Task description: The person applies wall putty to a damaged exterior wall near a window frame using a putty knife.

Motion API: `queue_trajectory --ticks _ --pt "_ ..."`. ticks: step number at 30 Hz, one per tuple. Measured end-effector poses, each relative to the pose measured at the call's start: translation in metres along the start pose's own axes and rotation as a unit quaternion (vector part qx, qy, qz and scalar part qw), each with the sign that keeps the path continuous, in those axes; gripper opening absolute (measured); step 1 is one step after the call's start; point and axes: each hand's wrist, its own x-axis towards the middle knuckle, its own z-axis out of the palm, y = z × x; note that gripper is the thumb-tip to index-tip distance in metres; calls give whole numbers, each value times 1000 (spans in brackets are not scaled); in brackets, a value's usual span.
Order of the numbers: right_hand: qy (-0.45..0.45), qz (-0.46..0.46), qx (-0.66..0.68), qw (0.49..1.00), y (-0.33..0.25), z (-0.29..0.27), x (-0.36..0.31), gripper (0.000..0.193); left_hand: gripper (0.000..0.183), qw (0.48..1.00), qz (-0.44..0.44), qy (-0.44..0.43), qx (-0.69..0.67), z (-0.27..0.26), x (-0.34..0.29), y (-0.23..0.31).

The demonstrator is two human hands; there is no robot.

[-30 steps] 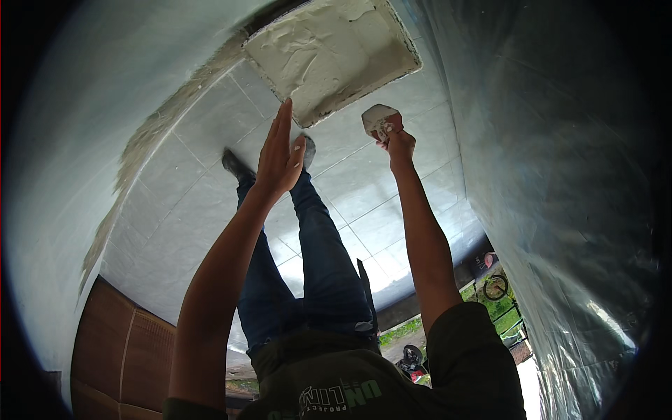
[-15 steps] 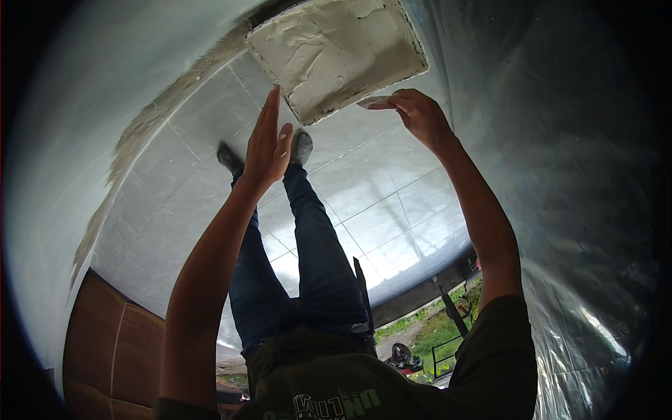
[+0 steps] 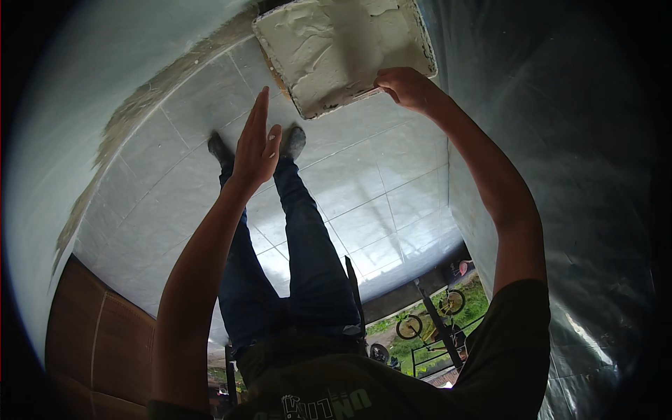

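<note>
A rectangular tray (image 3: 306, 112) at the top of the view is filled with thick cream-coloured paste (image 3: 343, 52), its surface marked by ridges and smears. At its near edge my right hand (image 3: 409, 87) is closed on a thin flat scraper (image 3: 364, 94), seen almost edge-on. Its exact kind is hard to make out. My left hand (image 3: 257, 150) hangs in the air left of the tray and apart from it. Its fingers are stretched out, with nothing visible in them, and a small pale smear shows near the thumb.
Large grey tiles (image 3: 350, 161) cover the floor under my feet. A pale wall (image 3: 77, 140) with a rough brownish strip along its foot curves by on the left. Translucent plastic sheeting (image 3: 581, 210) hangs on the right. Brown panels (image 3: 98, 336) stand lower left; a bicycle (image 3: 409, 327) is outside.
My right hand has moved up to the tray's near edge, and the scraper has turned edge-on against it. My left hand has shifted slightly left and down, still with fingers outstretched.
</note>
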Motion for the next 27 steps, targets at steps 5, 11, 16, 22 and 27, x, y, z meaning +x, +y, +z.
queue_trajectory --ticks 5,11,16,22,27 --pt "-8 -2 -4 1000 -4 27 13 9 75 999 -26 -10 -15 11 3 7" --pt "23 -2 7 1000 -33 -6 17 8 75 1000 -24 5 -16 2 2 2" --pt "68 -25 -11 997 -36 5 -6 8 75 999 -26 6 -22 3 0 -2" --pt "159 -48 -10 986 -57 18 -21 24 77 1000 -27 5 -16 -2 -11 -12" --pt "170 -48 57 983 -44 43 -42 37 77 999 -35 -4 -20 0 -13 -12"
